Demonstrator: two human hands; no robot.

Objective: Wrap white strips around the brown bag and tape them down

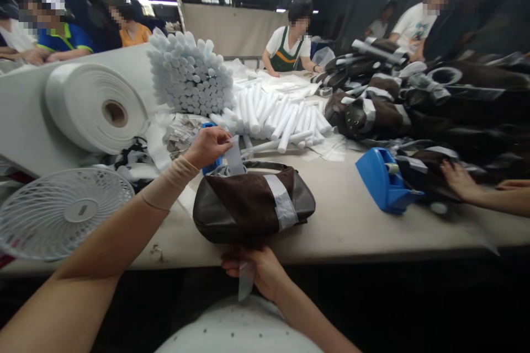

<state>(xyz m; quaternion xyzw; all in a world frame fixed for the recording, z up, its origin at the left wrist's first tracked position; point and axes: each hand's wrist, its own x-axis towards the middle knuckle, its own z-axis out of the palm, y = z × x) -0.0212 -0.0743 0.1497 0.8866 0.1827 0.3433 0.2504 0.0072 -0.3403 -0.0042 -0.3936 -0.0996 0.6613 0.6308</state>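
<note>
A dark brown handbag (248, 204) with leather-like ends lies on the table in front of me, a band of translucent tape (281, 201) wrapped around its right part. Behind its upper left edge, my left hand (210, 146) is closed in a pinch on a strip of clear tape (235, 157) that runs down to the bag. Below the bag's near edge is my right hand (260, 270), its fingers curled, with another tape end (246, 280) hanging from them. Some of its fingertips are hidden under the bag.
A blue tape dispenser (383, 182) stands right, near a co-worker's hand (461, 182). Wrapped brown bags (372, 105) are heaped behind it. White foam rods (281, 118), a white roll (91, 105) and a fan (66, 212) occupy the back and left. Several people work beyond.
</note>
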